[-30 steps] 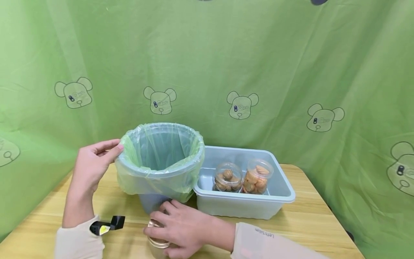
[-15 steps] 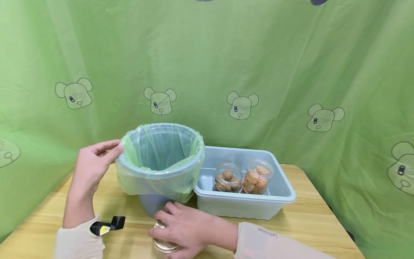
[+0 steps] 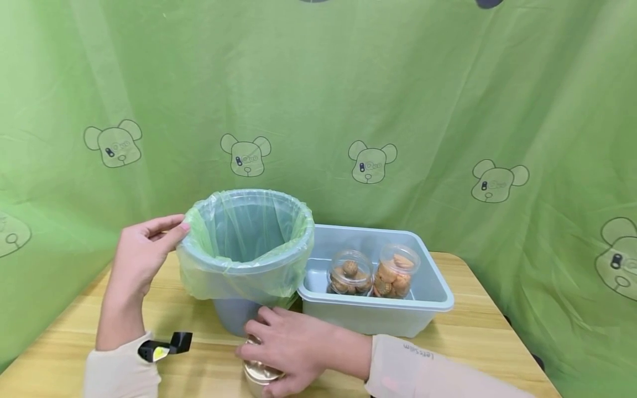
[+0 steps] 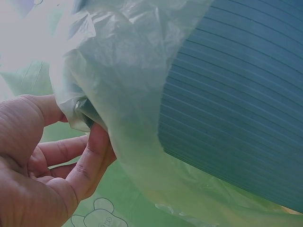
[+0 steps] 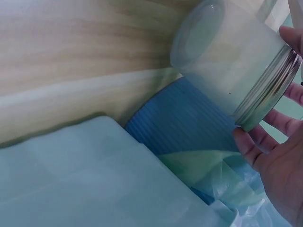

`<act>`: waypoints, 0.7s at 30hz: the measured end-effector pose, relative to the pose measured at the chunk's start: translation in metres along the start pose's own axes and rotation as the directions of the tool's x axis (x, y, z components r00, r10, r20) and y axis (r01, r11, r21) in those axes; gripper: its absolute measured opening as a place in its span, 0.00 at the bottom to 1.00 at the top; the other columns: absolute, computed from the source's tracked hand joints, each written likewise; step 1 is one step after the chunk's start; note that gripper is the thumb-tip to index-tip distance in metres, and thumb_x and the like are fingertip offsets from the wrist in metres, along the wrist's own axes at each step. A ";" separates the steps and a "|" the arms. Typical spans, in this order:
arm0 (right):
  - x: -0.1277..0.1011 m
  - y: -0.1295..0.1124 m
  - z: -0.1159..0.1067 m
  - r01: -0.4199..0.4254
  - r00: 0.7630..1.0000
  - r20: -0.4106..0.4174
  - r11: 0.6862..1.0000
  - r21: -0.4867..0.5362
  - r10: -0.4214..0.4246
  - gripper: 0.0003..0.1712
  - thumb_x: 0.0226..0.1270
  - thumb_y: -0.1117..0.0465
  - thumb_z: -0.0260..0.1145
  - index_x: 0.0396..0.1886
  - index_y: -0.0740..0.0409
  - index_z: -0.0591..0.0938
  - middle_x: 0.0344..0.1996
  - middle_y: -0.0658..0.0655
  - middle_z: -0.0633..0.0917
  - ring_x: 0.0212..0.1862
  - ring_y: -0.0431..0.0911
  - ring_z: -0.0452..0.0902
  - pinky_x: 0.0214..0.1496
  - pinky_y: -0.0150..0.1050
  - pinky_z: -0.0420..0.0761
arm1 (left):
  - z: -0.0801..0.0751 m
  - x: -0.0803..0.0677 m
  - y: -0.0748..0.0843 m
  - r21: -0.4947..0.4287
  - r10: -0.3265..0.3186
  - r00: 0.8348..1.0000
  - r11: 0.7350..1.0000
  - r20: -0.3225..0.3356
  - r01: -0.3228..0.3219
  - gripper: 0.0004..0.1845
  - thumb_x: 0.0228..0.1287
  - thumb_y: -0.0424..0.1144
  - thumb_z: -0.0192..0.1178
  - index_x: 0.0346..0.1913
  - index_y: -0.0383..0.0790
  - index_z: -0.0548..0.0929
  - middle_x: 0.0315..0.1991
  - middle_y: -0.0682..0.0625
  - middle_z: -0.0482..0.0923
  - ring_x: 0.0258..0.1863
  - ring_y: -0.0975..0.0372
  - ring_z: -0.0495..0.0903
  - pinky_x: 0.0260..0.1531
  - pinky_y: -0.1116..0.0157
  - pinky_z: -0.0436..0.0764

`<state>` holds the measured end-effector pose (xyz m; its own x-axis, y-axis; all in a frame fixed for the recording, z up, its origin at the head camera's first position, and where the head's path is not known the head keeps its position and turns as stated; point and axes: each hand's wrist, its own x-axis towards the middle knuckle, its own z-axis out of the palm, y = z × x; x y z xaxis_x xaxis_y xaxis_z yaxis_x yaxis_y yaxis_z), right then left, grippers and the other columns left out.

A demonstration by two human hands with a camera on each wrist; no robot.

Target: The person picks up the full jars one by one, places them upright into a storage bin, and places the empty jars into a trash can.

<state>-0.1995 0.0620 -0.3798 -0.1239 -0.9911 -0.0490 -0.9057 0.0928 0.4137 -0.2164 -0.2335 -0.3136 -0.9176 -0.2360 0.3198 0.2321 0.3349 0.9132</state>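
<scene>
A blue ribbed trash bin [image 3: 234, 318] stands on the table, lined with a thin green plastic bag [image 3: 244, 284] folded over its rim. My left hand [image 3: 139, 254] pinches the bin's bagged rim at the left, thumb on one side and fingers on the other, as the left wrist view also shows. In front of the bin my right hand [image 3: 293, 348] grips a clear jar [image 5: 232, 61] round its gold lid [image 3: 261, 371] from above. No contents show through the jar's wall. Whether its base touches the table, I cannot tell.
Right of the bin, almost touching it, sits a light blue plastic basin [image 3: 363, 318]. It holds a clear jar of walnuts [image 3: 350, 276] and a clear jar of orange, shell-like pieces [image 3: 395, 276]. A green curtain [image 3: 318, 99] hangs behind the wooden table [image 3: 478, 342].
My right hand has shifted a little to the right together with the gold-lidded jar. The left hand stays on the bin's rim, and the bin and basin keep their places.
</scene>
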 end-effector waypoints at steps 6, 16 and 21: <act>0.000 0.003 -0.010 0.000 1.000 -0.031 0.998 -0.056 -0.002 0.36 0.65 0.27 0.54 0.65 0.40 0.72 0.48 0.47 0.74 0.48 0.47 0.69 0.48 0.38 0.74 | -0.001 0.000 -0.001 0.006 -0.006 1.000 1.000 -0.002 0.006 0.30 0.70 0.51 0.67 0.64 0.31 0.80 0.40 0.68 0.83 0.39 0.70 0.83 0.38 0.74 0.81; 0.004 0.007 -0.035 0.000 0.999 -0.050 0.995 -0.099 -0.005 0.34 0.65 0.28 0.55 0.64 0.39 0.74 0.44 0.46 0.74 0.43 0.46 0.69 0.38 0.35 0.71 | -0.002 -0.001 0.000 0.022 -0.016 1.000 1.000 0.001 0.016 0.30 0.70 0.52 0.67 0.65 0.32 0.80 0.40 0.68 0.83 0.39 0.70 0.82 0.38 0.74 0.81; 0.004 0.011 -0.054 -0.011 0.998 -0.058 0.997 -0.081 0.006 0.35 0.66 0.28 0.55 0.65 0.40 0.73 0.46 0.46 0.75 0.44 0.45 0.68 0.37 0.34 0.71 | -0.001 0.000 0.000 0.028 -0.015 1.000 0.999 0.000 0.015 0.30 0.70 0.52 0.67 0.64 0.32 0.80 0.39 0.68 0.83 0.38 0.70 0.82 0.37 0.74 0.81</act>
<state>-0.1879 0.0543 -0.3260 -0.1060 -0.9943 0.0061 -0.8686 0.0956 0.4862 -0.2155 -0.2344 -0.3130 -0.9211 -0.2407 0.3060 0.2092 0.3570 0.9104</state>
